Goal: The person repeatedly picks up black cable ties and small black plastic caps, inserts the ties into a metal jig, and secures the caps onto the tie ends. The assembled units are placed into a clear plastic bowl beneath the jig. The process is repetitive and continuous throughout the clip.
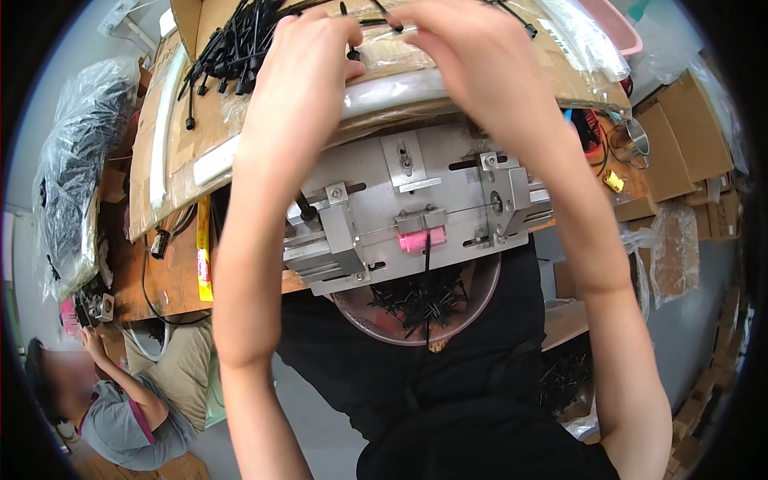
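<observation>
Both my hands reach over a cardboard sheet at the far side of the bench. My left hand (308,60) is closed, with a thin black rod with a thick end (353,54) at its thumb and finger. My right hand (472,56) is slightly blurred; its fingers pinch another slim black rod (387,14). A heap of similar black rods (232,48) lies beside my left hand. Below my wrists sits a metal fixture (336,192) with a thin horizontal wire and a bright pink block (422,239). One black rod (427,260) hangs down over the pink block.
A bowl (340,314) of short black pieces rests at my lap. The cardboard (172,188) edge overhangs the wooden bench (168,280). A yellow strip (205,256) and cables lie left; a glass cup (634,142) stands right. Another person (128,416) sits at lower left.
</observation>
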Tool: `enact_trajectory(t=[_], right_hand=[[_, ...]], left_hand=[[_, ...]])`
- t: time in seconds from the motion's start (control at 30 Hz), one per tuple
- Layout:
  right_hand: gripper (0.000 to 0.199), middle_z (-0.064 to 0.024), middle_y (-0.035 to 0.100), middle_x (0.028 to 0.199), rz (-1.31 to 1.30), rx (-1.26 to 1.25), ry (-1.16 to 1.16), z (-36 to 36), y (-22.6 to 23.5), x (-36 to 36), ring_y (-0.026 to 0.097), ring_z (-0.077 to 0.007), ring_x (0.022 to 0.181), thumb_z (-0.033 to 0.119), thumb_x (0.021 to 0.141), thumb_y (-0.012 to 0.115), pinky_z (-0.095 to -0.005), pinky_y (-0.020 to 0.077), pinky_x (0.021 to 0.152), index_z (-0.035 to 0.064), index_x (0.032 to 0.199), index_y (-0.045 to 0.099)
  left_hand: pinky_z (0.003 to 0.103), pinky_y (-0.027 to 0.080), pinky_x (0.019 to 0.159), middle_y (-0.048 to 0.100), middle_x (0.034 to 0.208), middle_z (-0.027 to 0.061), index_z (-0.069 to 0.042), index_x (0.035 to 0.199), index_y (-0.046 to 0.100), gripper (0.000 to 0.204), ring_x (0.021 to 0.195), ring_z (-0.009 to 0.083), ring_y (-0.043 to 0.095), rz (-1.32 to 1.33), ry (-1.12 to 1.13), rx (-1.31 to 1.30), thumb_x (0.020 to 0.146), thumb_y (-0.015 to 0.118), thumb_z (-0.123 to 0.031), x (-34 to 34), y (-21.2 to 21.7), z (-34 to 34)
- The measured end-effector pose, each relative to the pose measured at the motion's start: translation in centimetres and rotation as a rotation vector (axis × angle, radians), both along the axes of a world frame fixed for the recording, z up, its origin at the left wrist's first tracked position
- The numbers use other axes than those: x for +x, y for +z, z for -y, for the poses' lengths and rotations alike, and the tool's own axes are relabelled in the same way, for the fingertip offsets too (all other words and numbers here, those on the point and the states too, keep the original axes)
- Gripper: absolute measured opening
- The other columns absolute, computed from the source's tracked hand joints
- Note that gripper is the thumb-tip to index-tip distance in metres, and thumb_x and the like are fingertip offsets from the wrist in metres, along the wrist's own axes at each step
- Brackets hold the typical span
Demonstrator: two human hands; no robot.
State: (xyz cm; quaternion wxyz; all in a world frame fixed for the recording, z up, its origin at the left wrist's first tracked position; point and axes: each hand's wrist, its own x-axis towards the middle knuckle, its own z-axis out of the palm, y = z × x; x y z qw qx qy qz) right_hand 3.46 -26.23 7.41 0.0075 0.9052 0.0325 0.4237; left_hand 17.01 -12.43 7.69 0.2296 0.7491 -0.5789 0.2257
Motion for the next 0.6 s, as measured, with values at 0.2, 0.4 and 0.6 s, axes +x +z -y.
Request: enact_trajectory(t=[0.2, 0.4, 0.6], right_hand=[[0.018, -0.0232, 0.068, 0.088, -0.508, 0.319, 0.043, 5.5, 2.0, 5.6, 0.067, -0.033, 0.085, 0.011, 0.082, 0.068, -0.0382, 0.0522, 0.075, -0.0018, 0.095, 0.069], [0.029, -0.0131, 0.071, 0.093, -0.263, 0.817, 0.013, 4.7, 4.4, -0.5, 0.065, -0.0157, 0.079, 0.015, 0.091, 0.065, -0.0268, 0.0528, 0.071, -0.0014, 0.114, 0.064], [0.024, -0.0123, 0.069, 0.09, -0.021, 1.151, 0.43, 2.1, 4.2, -5.9, 0.062, -0.0117, 0.075, 0.008, 0.095, 0.061, -0.0213, 0.0512, 0.066, -0.0021, 0.117, 0.062]], left_hand=[[0.036, 0.046, 0.077, 0.065, 0.087, 0.0091, -0.004, 0.095, 0.065, 0.014, 0.082, 0.0256, 0.058, -0.019, -0.096, 0.008, 0.081, 0.067, -0.003, -1.4, 1.1, -0.7], [0.031, 0.046, 0.074, 0.062, 0.095, 0.0087, -0.003, 0.121, 0.061, 0.051, 0.081, 0.0203, 0.054, -0.257, 0.062, -0.123, 0.073, 0.069, 0.011, -11.5, -3.7, -7.6], [0.033, 0.047, 0.082, 0.053, 0.099, 0.0121, 0.011, 0.14, 0.041, 0.071, 0.086, 0.0238, 0.052, -0.272, 0.126, 0.188, 0.071, 0.06, 0.007, -19.6, -10.0, -9.0]])
